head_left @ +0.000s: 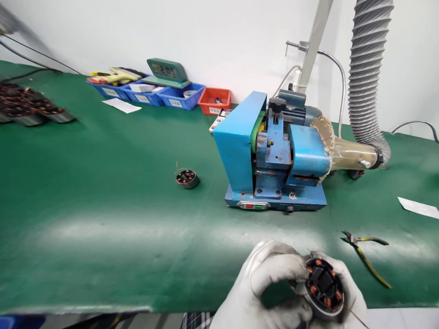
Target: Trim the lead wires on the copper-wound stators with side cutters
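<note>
**Stator in both gloved hands, loose wire ends at risk**

Left hand (pixel 264 283) & right hand (pixel 346 292), both in white gloves, are wrapped round a wound stator (pixel 322 288) at the near edge of the green bench (pixel 103 219), just in front of the blue machine (pixel 270 155); fingers curled tight on its rim, so neither hand is free.

Risks, as I judge them: thin copper lead ends stick out of the stator & could snag on glove fabric, then bend or snap; the part sits over the bench edge, so a slip of grip drops it to the floor; side cutters (pixel 366 251) lie close by the right hand, tips could catch a sleeve.

Writing: clock (pixel 167 71) at the back shows approx "2:07"; bin labels (pixel 174 103) too blurred to read; no brand visible on the machine; a 2nd stator (pixel 187 178) lies alone mid-bench.
</note>
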A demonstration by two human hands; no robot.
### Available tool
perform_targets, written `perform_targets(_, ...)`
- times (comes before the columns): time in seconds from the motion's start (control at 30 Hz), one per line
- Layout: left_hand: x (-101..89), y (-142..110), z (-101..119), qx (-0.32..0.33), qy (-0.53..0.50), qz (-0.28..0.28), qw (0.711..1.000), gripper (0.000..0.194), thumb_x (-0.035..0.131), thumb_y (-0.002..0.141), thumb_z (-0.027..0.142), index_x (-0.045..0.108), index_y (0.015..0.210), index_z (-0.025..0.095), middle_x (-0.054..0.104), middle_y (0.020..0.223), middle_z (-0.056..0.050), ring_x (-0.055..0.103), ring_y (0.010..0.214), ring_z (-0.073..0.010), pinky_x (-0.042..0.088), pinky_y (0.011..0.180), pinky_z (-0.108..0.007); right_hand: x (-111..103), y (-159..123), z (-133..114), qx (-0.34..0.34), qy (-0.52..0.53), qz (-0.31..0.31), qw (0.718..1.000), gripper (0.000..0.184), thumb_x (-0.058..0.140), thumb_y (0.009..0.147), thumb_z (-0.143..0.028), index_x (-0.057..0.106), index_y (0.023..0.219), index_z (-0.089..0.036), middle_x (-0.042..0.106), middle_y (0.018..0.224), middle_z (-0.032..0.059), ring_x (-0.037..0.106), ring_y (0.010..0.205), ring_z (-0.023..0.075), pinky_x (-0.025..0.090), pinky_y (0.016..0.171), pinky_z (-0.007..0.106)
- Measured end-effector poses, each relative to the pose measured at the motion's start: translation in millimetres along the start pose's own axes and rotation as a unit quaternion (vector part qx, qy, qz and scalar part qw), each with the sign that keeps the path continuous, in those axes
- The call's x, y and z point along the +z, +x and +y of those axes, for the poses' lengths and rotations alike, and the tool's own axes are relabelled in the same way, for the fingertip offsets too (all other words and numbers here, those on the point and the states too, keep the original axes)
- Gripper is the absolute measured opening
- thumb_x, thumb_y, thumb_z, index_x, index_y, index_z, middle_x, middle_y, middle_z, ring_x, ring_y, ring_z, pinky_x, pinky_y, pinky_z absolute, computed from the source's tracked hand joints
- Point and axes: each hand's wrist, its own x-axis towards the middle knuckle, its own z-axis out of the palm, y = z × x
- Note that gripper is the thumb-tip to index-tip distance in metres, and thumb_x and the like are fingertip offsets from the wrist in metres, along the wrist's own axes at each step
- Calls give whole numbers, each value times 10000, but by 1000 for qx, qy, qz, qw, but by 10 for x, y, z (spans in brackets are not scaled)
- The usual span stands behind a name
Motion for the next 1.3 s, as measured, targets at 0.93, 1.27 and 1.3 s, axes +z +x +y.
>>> perform_targets(0.93, 22, -53, 21, 7, -39, 31, 999, 157, 744, 709, 309, 704, 860, 315, 591, 829, -24, 588, 844, -220, 454, 809, -343, 163, -97, -134, 49, 30, 31, 998, 251, 715, 726, -309, 687, 975, -296, 720, 768, 7, 664, 569, 215, 536, 478, 297)
perform_targets(1.27, 33, -80, -67, 48, -32, 25, 998, 180, 714, 744, 330, 676, 917, 298, 549, 892, -19, 577, 852, -204, 455, 775, -331, 198, -119, -197, 113, 110, 32, 987, 225, 674, 766, -401, 717, 929, -252, 691, 651, 9, 657, 535, 213, 564, 517, 322)
perform_targets(1.3, 31, -69, -73, 52, -32, 25, 998, 172, 709, 749, 331, 676, 914, 296, 543, 879, -17, 576, 852, -204, 455, 774, -330, 201, -86, -201, 110, 112, 35, 987, 187, 648, 793, -390, 723, 883, -244, 678, 610, 4, 651, 516, 207, 562, 506, 319)
